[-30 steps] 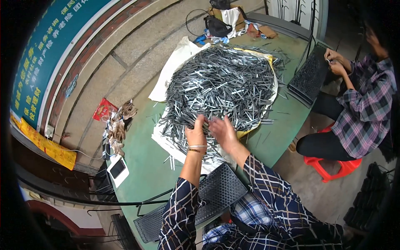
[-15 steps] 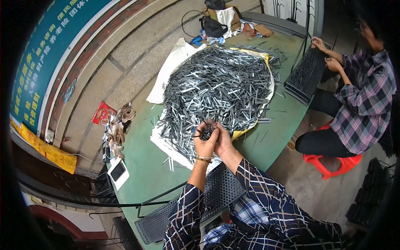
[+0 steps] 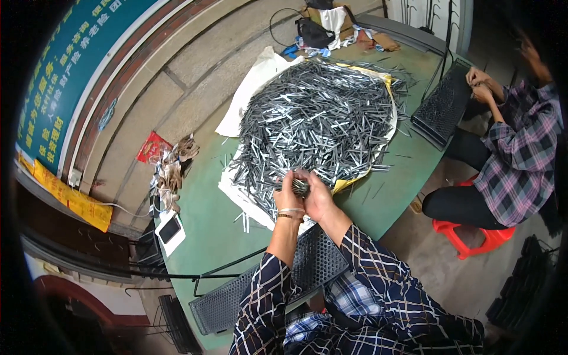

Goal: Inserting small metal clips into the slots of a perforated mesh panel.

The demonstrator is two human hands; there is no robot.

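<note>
A bundle of thin dark strips (image 3: 301,188) is cupped between my two hands, over the near edge of a big heap of the same strips (image 3: 313,124). My left hand (image 3: 288,198) is closed round the bundle's left side. My right hand (image 3: 320,200) wraps it from the right, its fingers partly blurred. The heap lies on a spread white sack (image 3: 238,115) with a yellow edge. Just below my wrists, a black perforated tray (image 3: 322,257) slants across the table's near edge, partly covered by my left sleeve.
The green table (image 3: 207,207) carries a phone-like device (image 3: 170,232) in white, brownish gloves (image 3: 171,171) and a red packet (image 3: 155,147) at left. Rags and a black bag (image 3: 315,34) lie at the back. A co-worker (image 3: 515,148) handles another perforated tray (image 3: 441,106) at right.
The bundle has turned in my hands, showing its strips more from the side than end-on. The view has shifted slightly. The co-worker's hands have come closer together.
</note>
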